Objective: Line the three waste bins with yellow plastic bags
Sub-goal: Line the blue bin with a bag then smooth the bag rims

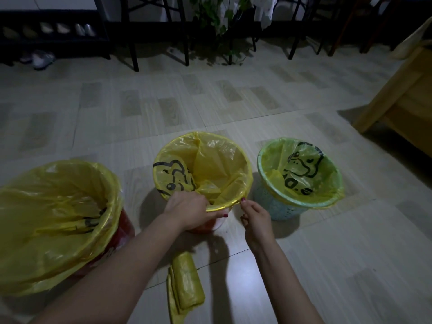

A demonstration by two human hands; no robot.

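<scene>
Three waste bins stand on the tiled floor, each with a yellow plastic bag spread over its rim. The big red bin (121, 232) is at the left, a smaller middle bin (217, 224) in the centre, a pale blue mesh bin (280, 208) at the right. My left hand (189, 212) grips the yellow bag (210, 160) at the near rim of the middle bin, thumb over the edge. My right hand (256, 216) pinches the same rim edge just to the right. A roll of yellow bags (185, 282) lies on the floor between my forearms.
A wooden furniture piece (402, 99) stands at the right. Dark chair and table legs (131, 43), a plant (222, 26) and a shoe rack (46, 31) line the far side. A shoe (39, 58) lies on the floor at far left.
</scene>
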